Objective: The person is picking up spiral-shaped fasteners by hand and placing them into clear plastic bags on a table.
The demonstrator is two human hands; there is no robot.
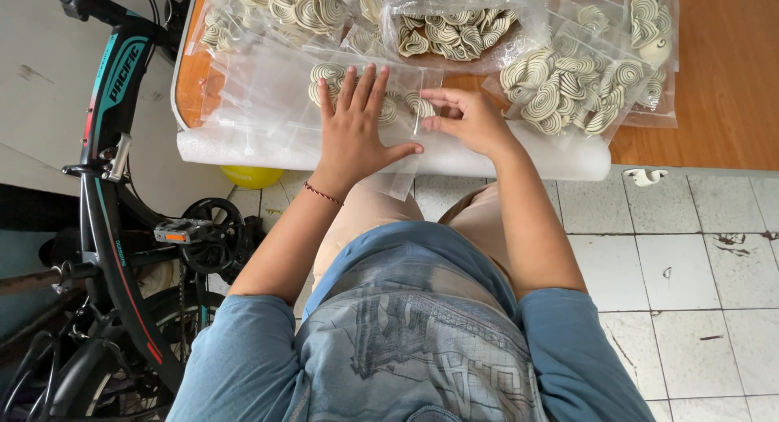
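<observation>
I see a bicycle (pixel 114 227) standing left of the table (pixel 714 81). My left hand (pixel 355 134) lies flat with fingers spread, pressing a clear plastic bag (pixel 276 105) on the table's edge. Just right of it, my right hand (pixel 469 118) pinches the bag's side. Swirly striped cookies (pixel 560 85) sit in more bags behind, on the table.

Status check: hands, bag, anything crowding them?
Left hand flat on clear bag. Right hand pinching its edge. Filled cookie bags crowd close.
</observation>
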